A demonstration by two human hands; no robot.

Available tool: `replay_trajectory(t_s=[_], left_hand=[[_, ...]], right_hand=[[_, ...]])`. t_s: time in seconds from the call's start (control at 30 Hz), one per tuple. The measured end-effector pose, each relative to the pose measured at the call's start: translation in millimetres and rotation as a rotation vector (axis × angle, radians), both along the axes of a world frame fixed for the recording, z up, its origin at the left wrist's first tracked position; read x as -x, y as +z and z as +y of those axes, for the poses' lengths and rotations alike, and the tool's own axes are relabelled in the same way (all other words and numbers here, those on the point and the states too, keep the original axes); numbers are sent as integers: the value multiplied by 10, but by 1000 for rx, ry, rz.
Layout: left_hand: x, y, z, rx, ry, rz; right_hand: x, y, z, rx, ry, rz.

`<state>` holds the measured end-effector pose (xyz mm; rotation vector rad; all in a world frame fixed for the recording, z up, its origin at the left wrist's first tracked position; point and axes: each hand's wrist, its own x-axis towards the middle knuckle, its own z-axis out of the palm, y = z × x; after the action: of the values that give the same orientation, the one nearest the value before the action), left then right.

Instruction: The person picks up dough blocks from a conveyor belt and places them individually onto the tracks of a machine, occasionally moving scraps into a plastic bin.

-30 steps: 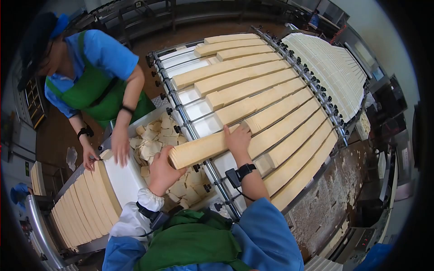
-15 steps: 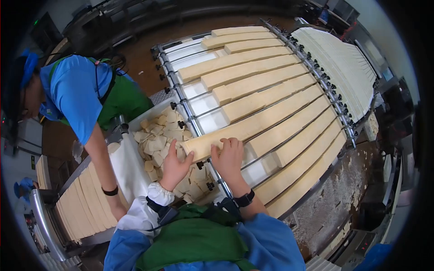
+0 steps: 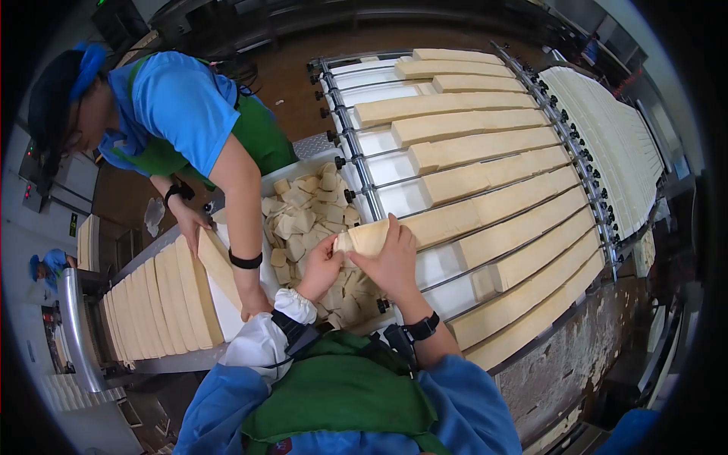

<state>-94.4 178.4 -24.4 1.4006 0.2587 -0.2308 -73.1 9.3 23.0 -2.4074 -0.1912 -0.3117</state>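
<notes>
A short stack of pale dough sheets sits between my two hands, at the near end of a long dough row, above the bin's edge. My left hand is closed on its left end, thumb and fingers pinching it. My right hand grips it from the right, thumb on the near face and fingers over the far side. Below my hands, a white bin holds many loose dough pieces.
Parallel dough rows lie on the conveyor, separated by metal rods, with a metal bar with black knobs across the near end. At left, a co-worker handles a dough strip beside stacked strips on another belt.
My hands have closed around the row's end, and its end portion now looks tilted and set apart from the row. The co-worker now holds a strip with both hands. The view has shifted left.
</notes>
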Motion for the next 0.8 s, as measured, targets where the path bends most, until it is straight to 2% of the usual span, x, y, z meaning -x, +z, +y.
replay_trajectory(t_s=[0.07,0.17,0.23,0.27,0.4,0.5,0.53,0.63,0.67,0.8], left_hand=[[49,51,-13,15,38,-77],[193,401,18,42,69,-124],[314,599,130,-1,111,-136],[357,542,220,-49,192,-117],[568,494,428,-188,385,20],[705,275,455,-161,295,62],[723,288,421,-135,271,68],[789,359,371,-226,268,27],[813,397,373,-249,270,12],[960,412,463,-281,274,12]], right_hand=[[-51,-64,-6,-13,-13,51],[36,37,-155,-336,-28,141],[245,110,-352,-390,-35,94],[332,125,-467,-415,-41,63],[521,1,-876,-224,-189,87],[481,-251,-991,-83,-216,13],[462,-333,-1023,-43,-207,101],[522,-406,-885,296,-258,49],[537,-365,-840,367,-202,71],[444,-516,-830,494,-353,144]])
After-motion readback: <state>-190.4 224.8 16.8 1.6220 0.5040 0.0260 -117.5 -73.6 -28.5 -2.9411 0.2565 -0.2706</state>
